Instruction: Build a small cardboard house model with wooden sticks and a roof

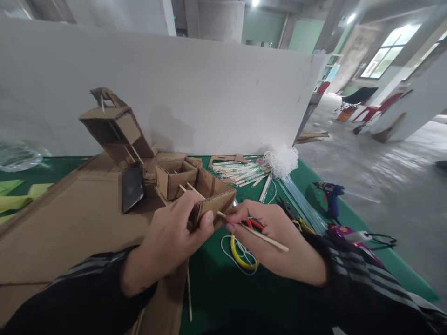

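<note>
My left hand (pixel 178 232) is closed on the near end of a cardboard model (pixel 218 203), thumb pressed on its outer wall. My right hand (pixel 268 232) pinches a thin wooden stick (pixel 267 239) between thumb and fingers. The stick's tip meets that wall close to my left thumb; whether it has gone into the cardboard I cannot tell. Two more sticks (pixel 195 191) run inside the model toward a square cardboard box section (pixel 177 179). Part of the model is hidden behind my left hand.
A taller cardboard model (pixel 115 125) stands behind a phone-like dark slab (pixel 132 188) on cardboard sheeting (pixel 80 209). Wrapped sticks (pixel 240 170), white string (pixel 281 160), clear glue sticks (pixel 302 202), pliers (pixel 293 215), yellow-handled scissors (pixel 240 258) and a blue glue gun (pixel 330 195) lie on the green table.
</note>
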`<state>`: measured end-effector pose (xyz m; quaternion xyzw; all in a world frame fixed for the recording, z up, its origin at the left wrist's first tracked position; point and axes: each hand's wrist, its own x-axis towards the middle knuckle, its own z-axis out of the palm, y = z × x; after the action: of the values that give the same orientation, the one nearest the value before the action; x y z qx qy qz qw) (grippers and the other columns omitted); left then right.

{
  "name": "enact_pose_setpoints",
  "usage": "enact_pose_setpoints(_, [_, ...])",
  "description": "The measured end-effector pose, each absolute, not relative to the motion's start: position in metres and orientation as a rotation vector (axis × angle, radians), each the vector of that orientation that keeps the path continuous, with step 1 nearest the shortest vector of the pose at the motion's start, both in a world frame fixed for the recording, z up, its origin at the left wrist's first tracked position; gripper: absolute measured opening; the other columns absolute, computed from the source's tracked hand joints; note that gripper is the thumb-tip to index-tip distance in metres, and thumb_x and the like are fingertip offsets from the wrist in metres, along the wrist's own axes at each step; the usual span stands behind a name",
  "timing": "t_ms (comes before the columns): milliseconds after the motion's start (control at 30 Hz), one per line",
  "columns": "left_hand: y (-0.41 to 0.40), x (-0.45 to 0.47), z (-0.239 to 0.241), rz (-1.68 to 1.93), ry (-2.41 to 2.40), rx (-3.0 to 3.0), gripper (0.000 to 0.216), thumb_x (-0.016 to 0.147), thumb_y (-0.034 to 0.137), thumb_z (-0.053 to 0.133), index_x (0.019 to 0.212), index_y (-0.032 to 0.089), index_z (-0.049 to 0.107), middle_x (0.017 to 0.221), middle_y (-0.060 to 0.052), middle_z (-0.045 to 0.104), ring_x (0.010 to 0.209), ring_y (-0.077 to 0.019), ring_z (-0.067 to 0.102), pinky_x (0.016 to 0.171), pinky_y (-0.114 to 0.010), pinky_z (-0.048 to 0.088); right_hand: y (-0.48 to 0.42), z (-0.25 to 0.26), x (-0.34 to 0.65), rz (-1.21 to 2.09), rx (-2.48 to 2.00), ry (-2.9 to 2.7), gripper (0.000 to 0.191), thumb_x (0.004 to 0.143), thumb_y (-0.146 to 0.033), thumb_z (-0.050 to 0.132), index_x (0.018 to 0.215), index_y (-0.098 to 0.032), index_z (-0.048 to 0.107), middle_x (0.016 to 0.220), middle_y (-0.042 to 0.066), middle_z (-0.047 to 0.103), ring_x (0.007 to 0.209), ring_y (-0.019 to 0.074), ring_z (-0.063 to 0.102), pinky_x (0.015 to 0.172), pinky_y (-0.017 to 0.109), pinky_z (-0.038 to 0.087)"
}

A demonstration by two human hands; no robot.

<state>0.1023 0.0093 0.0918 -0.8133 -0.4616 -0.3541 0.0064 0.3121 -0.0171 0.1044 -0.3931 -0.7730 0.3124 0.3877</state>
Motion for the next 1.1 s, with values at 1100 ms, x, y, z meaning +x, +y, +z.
enact_pose_setpoints(1100, [0.011,0.092,0.096,-1.192,-1.592,-2.435,0.016,0.089,0.039,0.051,0.087,0.023,0.048,0.064,0.006,0.055,0.051,-0.0133,0.055,0.05,-0.025,0.04,-0.036,0.093,0.305,0.81,-1.003,-1.701,0.006,0.095,-0.026,0.059,0.095,-0.021,0.062,0.093,0.002,0.068,0.081,0.0142,0.063,0.07,0.025,0.049])
